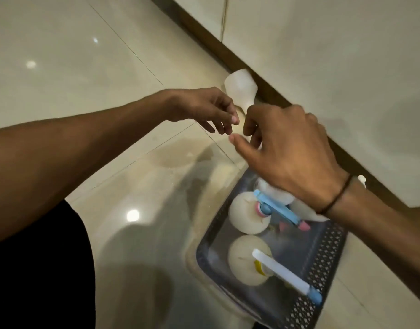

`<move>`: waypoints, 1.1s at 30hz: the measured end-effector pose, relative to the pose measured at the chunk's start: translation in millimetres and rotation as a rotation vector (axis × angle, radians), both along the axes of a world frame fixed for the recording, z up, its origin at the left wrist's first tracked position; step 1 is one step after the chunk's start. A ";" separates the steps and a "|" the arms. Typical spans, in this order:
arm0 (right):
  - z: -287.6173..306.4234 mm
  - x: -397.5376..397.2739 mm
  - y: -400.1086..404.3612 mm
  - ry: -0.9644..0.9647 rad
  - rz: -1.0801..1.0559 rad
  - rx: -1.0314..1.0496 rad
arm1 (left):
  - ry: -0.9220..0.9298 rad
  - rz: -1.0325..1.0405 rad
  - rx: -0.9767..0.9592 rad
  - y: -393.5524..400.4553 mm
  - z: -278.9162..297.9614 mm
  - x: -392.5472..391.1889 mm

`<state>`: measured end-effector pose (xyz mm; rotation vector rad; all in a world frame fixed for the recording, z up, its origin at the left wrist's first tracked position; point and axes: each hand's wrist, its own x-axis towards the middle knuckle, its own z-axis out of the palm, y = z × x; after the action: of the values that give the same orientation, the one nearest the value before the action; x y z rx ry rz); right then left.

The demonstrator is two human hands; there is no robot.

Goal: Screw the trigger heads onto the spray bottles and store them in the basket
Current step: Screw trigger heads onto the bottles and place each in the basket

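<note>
Down on the glossy tiled floor point(61, 43), both bare hands meet over a white spray bottle point(239, 89) that stands against the dark skirting board point(299, 110) along the floor's far edge. The bottle has no trigger head visible on it; its neck is hidden behind the fingers. The left hand point(201, 108) reaches in from the left with fingers loosely curled, thumb and fingertips close together just beside the bottle's neck, though whether they actually pinch anything cannot be told. The right hand point(287, 148) comes in from the lower right, fingers bent around the neck area and thumb stretched out below; it appears to grip something at the neck, but the object itself is hidden. A thin dark band point(339, 193) circles the right wrist.

Nearer the person, a dark perforated basket point(323, 257) sits on the floor beside the skirting board. Inside it, two round white bottles stand with heads fitted: one carries a blue and pink trigger head point(277, 210) in the basket's middle, the other a white trigger head with a blue tip point(287, 274) at the basket's near end. More white bottle shapes point(306, 210) lie partly hidden under the right wrist at the basket's far end. A small white piece point(362, 180) shows just past the wrist against the skirting board. Dark clothing point(38, 269) fills the lower left corner.
</note>
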<state>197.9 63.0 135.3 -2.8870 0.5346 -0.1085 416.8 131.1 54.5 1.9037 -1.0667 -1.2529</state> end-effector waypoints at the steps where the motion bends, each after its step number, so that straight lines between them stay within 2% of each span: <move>1: -4.6 14.4 -11.5 0.004 -0.013 0.000 | -0.003 0.034 -0.020 -0.2 0.0 1.2; 5: -30.7 75.2 -61.2 0.052 -0.044 0.002 | -0.014 0.192 -0.069 -3.5 -2.2 4.5; 10: -70.1 146.0 -106.8 0.527 -0.107 0.047 | -0.070 0.296 -0.077 -5.7 -2.8 7.2; 15: -122.2 161.3 -123.7 0.761 -0.139 0.091 | -0.076 0.330 -0.075 -4.9 -3.4 9.8; 21: -152.8 150.0 -134.9 0.664 -0.208 0.049 | -0.172 0.303 -0.034 5.6 -10.7 14.0; 25: -147.7 141.2 -122.7 0.495 -0.184 0.039 | -0.437 0.160 -0.005 12.2 -19.6 13.9; 30: -87.6 126.4 -100.8 0.247 -0.050 -0.052 | -0.777 0.020 -0.069 2.5 -24.5 8.6; 33: -42.7 108.0 -90.9 0.134 -0.039 0.083 | -0.796 0.013 -0.077 -6.0 -16.6 1.4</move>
<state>306.0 -28.0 92.6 -2.8176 0.6042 0.0991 418.2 125.0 38.0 2.3970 -1.4422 -0.4024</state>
